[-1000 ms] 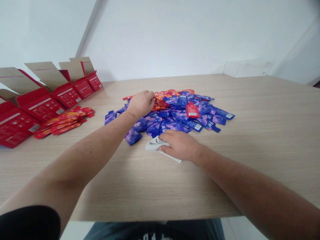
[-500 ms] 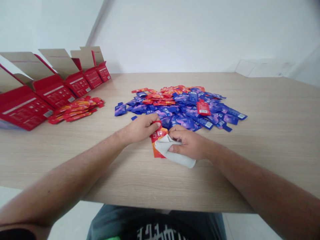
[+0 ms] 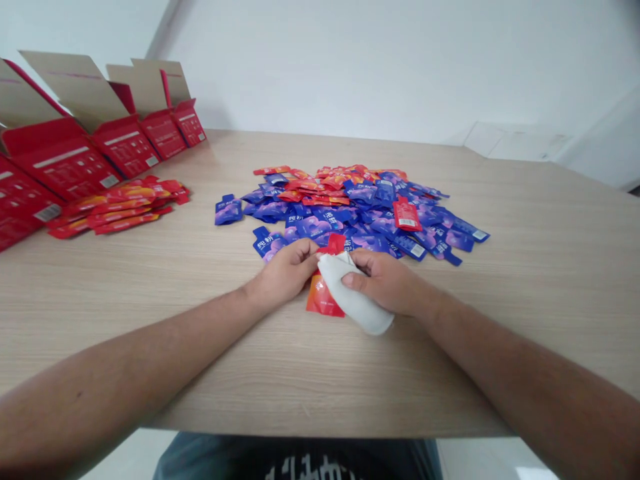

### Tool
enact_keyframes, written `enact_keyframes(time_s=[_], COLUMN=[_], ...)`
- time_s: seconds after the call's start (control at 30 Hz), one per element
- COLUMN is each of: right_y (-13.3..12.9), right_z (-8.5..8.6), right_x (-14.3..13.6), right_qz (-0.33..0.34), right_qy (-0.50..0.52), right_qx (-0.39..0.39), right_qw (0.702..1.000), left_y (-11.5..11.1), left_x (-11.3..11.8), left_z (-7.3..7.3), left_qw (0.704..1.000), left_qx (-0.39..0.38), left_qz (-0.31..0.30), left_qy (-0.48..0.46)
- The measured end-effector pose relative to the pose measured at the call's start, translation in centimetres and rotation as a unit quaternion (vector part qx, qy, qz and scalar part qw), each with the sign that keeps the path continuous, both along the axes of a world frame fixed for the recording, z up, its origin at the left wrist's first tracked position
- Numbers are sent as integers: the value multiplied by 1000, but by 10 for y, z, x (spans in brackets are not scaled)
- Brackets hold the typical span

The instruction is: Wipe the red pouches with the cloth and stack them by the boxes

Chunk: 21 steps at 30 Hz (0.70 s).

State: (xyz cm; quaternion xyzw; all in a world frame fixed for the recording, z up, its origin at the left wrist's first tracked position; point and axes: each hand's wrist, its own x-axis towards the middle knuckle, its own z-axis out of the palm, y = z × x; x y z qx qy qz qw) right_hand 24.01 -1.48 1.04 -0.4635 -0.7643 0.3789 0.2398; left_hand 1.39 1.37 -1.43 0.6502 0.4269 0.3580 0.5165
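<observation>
A red-orange pouch (image 3: 323, 298) is held just above the wooden table, its red spout end pointing away from me. My left hand (image 3: 287, 270) pinches the pouch's left edge near the top. In my right hand (image 3: 383, 280) is a folded white cloth (image 3: 355, 297), which lies across the middle of the pouch and hides part of it. Right behind both hands spreads a heap of blue pouches (image 3: 320, 223), with red pouches (image 3: 340, 177) on top towards the back.
Open red cartons (image 3: 127, 143) stand in a row at the back left, flaps raised. Beside them lies a small pile of red-orange pouches (image 3: 125, 203). The wooden table (image 3: 250, 387) has its front edge close to my lap. A white wall rises behind.
My left hand has shifted from the pouch's top down to its left edge. The cloth has moved up over the pouch's middle. The view has turned slightly to the right.
</observation>
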Motion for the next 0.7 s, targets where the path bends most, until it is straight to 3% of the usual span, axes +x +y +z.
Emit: enact_keyframes(time_s=[0.2, 0.33, 0.53, 0.7], right_y=[-5, -8, -6, -14], right_z=[2, 7, 24, 19], right_x=[-3, -3, 10, 6], right_qz=[-10, -14, -65, -56], right_qy=[19, -24, -145, -202], right_qx=[-23, -13, 141, 273], right_qw=[999, 1000, 977, 939], left_y=[2, 3, -1, -2], left_x=[-4, -5, -4, -4], left_z=[-2, -3, -1, 2], left_qw=[1000, 999, 997, 996], left_qx=[4, 12, 4, 5], left_qz=[-17, -35, -50, -60], left_qy=[4, 12, 58, 66])
